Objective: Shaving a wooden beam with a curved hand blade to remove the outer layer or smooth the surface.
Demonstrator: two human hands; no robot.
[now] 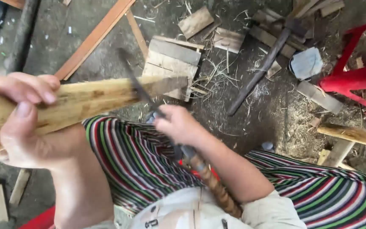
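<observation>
Over your lap, your left hand (20,114) has its fingers (34,91) wrapped tight round the near end of a pale wooden stick (85,99), thumb pressed flat on its side; the stick runs across from the left edge to roughly mid-frame, slightly tilted up to the right, its far end darker and tapered. Your right hand (178,125) is closed on a long knife (166,127), fingers curled round it where blade meets handle; the dark blade, blurred, angles up-left and crosses the stick near its tapered end, can't tell if it's touching the wood. The knife's banded brown handle (212,186) runs back along your forearm toward your body. Striped trousers (128,157) below both hands. On the floor beyond: a stack of flat wood offcuts (172,59) with shavings around it, a dark long-handled tool (259,70) lying diagonally, a red plastic stool (354,76) at the right edge, a thin reddish slat (94,38) top left
</observation>
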